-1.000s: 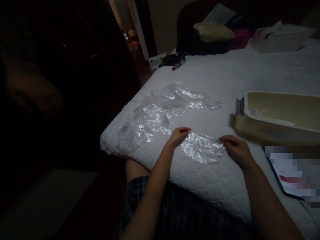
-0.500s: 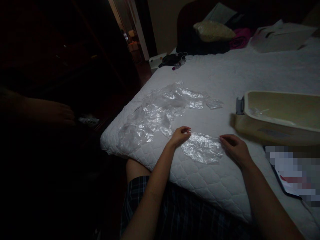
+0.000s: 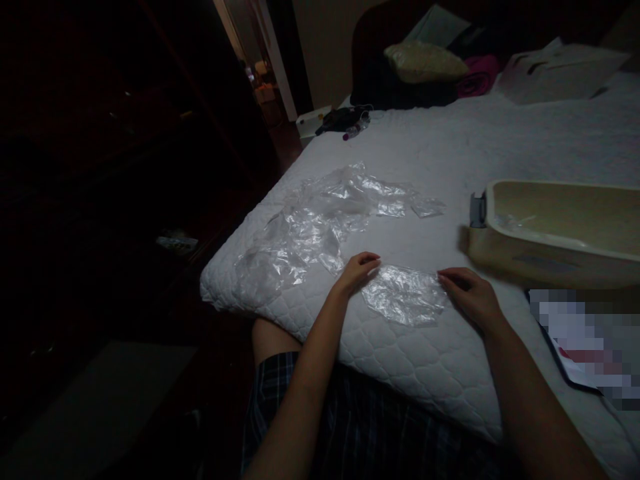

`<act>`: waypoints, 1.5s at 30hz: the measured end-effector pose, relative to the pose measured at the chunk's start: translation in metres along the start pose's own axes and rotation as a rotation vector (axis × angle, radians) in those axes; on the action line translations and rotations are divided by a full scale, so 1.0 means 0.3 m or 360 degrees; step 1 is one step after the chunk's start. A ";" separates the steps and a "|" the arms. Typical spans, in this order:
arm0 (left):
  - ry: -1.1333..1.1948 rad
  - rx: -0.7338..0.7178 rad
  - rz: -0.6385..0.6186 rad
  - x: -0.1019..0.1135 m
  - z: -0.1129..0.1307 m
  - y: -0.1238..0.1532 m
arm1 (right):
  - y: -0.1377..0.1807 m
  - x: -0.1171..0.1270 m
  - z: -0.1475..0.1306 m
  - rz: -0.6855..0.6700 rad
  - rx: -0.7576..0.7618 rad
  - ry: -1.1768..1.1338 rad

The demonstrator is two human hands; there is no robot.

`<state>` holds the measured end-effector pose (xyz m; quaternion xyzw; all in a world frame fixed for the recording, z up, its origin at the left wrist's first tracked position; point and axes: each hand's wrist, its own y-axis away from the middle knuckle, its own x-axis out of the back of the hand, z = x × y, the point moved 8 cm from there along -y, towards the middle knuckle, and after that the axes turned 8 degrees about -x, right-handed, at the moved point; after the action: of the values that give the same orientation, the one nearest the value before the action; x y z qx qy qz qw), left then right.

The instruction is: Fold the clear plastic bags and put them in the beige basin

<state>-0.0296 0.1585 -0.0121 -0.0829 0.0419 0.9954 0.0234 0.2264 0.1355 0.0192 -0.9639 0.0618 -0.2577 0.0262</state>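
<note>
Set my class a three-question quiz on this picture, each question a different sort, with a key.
1. Multiple choice: what lies between the left hand and the right hand?
A) a bottle
B) clear plastic
C) a towel

2. True or false: the tub lies to the left of the left hand.

3. Fill in the colour: the latch on the end of the tub is ____.

Key:
1. B
2. False; it lies to the right.
3. Grey
</note>
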 end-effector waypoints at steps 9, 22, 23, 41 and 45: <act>-0.0253 -0.0134 0.0123 0.015 0.074 0.038 | 0.004 0.056 0.028 0.0237 -0.0197 -0.0164; -0.0454 0.0217 -0.0131 0.095 0.066 0.113 | 0.120 0.025 0.066 -0.0380 -0.0888 -0.0386; -0.0385 0.0217 -0.0106 0.093 0.062 0.115 | 0.118 0.014 0.074 -0.0392 -0.0912 -0.0393; -0.0084 0.0330 -0.0109 0.048 -0.019 0.056 | 0.090 -0.055 0.077 -0.0476 -0.0937 -0.0374; -0.0002 0.0247 -0.0147 0.049 -0.047 0.034 | 0.086 -0.057 0.061 -0.0464 -0.0854 -0.0385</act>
<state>-0.0422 0.1476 -0.0276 -0.0822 0.1149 0.9871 0.0757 0.2181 0.1124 -0.0073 -0.9587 -0.0146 -0.1170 -0.2588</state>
